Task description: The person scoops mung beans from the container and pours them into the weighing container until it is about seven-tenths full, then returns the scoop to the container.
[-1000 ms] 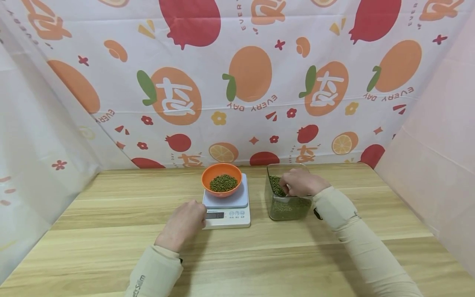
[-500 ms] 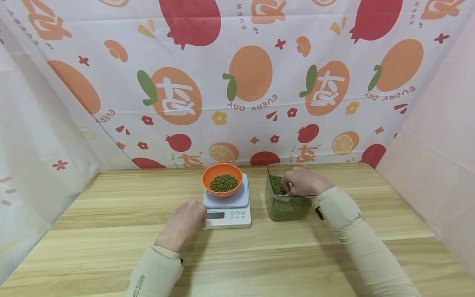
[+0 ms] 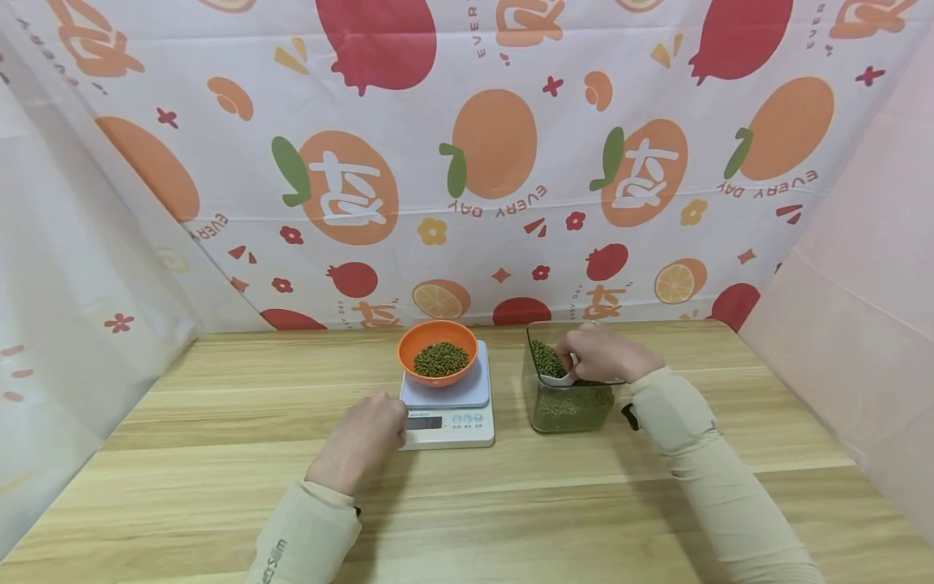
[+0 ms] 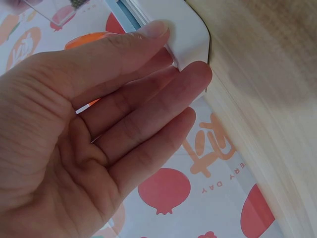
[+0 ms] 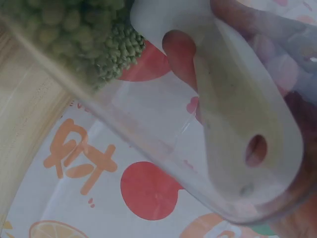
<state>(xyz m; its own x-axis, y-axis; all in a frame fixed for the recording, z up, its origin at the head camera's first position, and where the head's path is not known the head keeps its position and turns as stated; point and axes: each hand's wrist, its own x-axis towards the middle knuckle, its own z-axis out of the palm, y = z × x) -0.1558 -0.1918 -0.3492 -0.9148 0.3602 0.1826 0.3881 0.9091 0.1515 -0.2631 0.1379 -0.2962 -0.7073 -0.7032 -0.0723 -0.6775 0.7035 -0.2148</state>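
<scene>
My left hand (image 3: 368, 430) rests at the front left corner of a white kitchen scale (image 3: 456, 438). In the left wrist view its fingers (image 4: 148, 106) are nearly straight, and the thumb lies along the scale's edge. An orange bowl (image 3: 438, 330) stands on the scale, with green mung beans (image 3: 441, 360) inside. To the right, my right hand (image 3: 609, 353) reaches into a clear container (image 3: 536, 410) of mung beans and grips a white scoop (image 3: 557, 380). The right wrist view shows the scoop's pale handle (image 5: 237, 114), with two holes, through the container wall; the scoop's bowl is mostly hidden.
The scale and container stand side by side on a wooden table (image 3: 467, 519), with a gap between them. A white cloth with fruit prints (image 3: 394, 284) hangs behind the table. Plain pale cloth hangs along the left and right sides.
My right hand has shifted slightly right and up inside the container, and more of the white scoop shows. My left hand stays at the scale; the bowl has not moved.
</scene>
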